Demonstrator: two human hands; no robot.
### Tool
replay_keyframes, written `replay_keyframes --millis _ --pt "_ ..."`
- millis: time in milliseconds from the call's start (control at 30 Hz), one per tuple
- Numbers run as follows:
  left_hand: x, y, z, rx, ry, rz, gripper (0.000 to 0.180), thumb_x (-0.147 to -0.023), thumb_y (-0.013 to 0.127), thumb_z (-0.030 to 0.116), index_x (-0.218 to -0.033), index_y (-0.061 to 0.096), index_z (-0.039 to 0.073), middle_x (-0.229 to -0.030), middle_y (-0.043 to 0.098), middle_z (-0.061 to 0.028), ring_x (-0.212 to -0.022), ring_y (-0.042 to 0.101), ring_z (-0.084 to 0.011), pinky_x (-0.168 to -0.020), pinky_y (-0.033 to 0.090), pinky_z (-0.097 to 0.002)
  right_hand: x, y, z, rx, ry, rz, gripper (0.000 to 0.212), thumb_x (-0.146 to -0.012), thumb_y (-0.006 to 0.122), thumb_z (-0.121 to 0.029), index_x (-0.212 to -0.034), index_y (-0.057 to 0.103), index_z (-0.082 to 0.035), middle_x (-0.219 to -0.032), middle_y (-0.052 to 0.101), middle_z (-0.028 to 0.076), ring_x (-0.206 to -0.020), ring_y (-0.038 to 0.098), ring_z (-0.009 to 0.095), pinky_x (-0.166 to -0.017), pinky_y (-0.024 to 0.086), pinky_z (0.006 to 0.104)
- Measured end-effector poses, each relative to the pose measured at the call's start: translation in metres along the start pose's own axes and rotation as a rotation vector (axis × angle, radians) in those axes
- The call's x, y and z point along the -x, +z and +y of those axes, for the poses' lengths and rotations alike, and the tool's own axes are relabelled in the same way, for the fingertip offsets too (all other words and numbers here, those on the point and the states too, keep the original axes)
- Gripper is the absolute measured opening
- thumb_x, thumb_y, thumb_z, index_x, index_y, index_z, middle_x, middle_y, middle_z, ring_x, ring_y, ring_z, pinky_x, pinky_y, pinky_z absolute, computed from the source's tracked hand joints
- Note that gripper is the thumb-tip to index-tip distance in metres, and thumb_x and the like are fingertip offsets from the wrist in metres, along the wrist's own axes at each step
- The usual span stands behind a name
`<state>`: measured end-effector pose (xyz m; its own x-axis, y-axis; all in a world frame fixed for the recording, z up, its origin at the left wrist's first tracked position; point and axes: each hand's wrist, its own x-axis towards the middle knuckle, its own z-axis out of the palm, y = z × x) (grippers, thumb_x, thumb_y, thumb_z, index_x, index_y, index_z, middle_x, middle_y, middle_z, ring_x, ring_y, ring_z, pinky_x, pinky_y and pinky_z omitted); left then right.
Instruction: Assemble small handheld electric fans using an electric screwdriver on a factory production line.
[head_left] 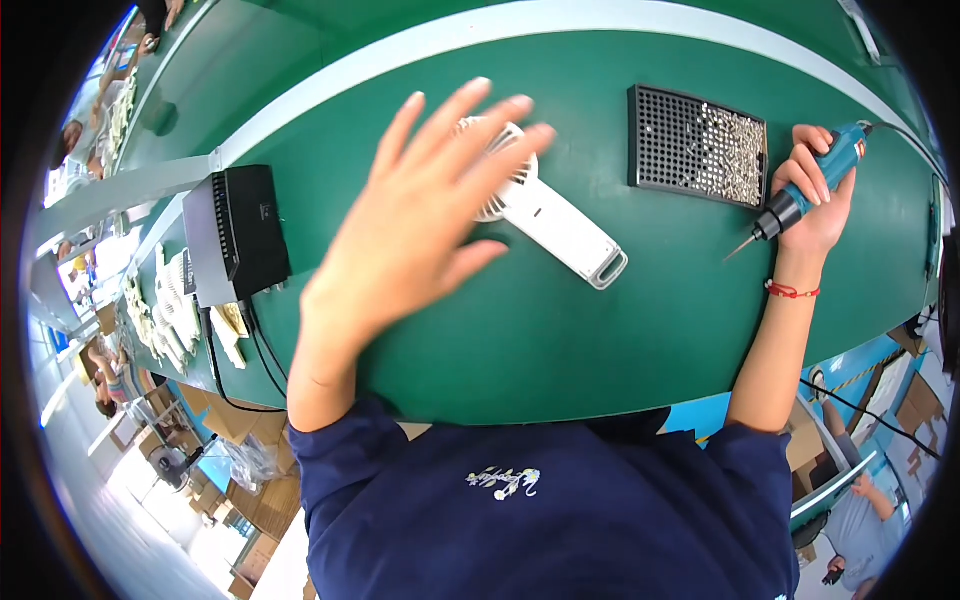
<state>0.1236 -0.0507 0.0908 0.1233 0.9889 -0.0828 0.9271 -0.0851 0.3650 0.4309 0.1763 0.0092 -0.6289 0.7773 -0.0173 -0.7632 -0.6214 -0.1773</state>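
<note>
A white handheld fan [562, 228] lies on the green table, its round grille head toward the far left and its looped handle end toward the near right. Over the grille is my left hand [425, 205], palm down with fingers spread; it hides part of the grille, and I cannot tell whether it touches. My right hand [815, 195] is wrapped round a teal and black electric screwdriver [843, 150], whose thin bit points down and left above the table. Just left of that hand sits a black tray [640, 150] of small holes, with many small screws [735, 150] heaped toward its right side.
A black power supply box [255, 225] with cables stands at the table's left edge. White fan parts [170, 310] are piled beyond it. A pale rail [480, 22] curves along the far side. The screwdriver's cord [915, 140] runs off right. Other people are in the background.
</note>
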Motion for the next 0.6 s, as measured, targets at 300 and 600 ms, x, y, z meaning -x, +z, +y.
replay_keyframes --millis 300,600 --pt "0.01 0.008 -0.019 0.124 0.023 0.073 0.068 -0.062 0.082 0.015 -0.126 0.059 0.013 -0.126 0.054 -0.0108 -0.113 0.055 -0.0318 -0.094 0.047 -0.0402 0.0 -0.001 0.002 -0.022 0.018 0.012 0.034 -0.099 0.046 -0.031 -0.096 0.042 0.003 -0.089 0.044 0.01 -0.051 0.042 0.015 -0.049 0.041 0.0279" --pt "0.026 0.02 -0.016 0.259 -0.038 0.21 0.053 -0.066 0.079 0.034 -0.11 0.067 0.009 -0.103 0.059 -0.0094 -0.09 0.058 -0.0261 -0.075 0.048 -0.0358 -0.002 -0.002 0.002 -0.027 0.036 -0.011 0.034 -0.098 0.047 -0.03 -0.095 0.043 0.003 -0.09 0.044 0.01 -0.052 0.043 0.015 -0.05 0.041 0.0276"
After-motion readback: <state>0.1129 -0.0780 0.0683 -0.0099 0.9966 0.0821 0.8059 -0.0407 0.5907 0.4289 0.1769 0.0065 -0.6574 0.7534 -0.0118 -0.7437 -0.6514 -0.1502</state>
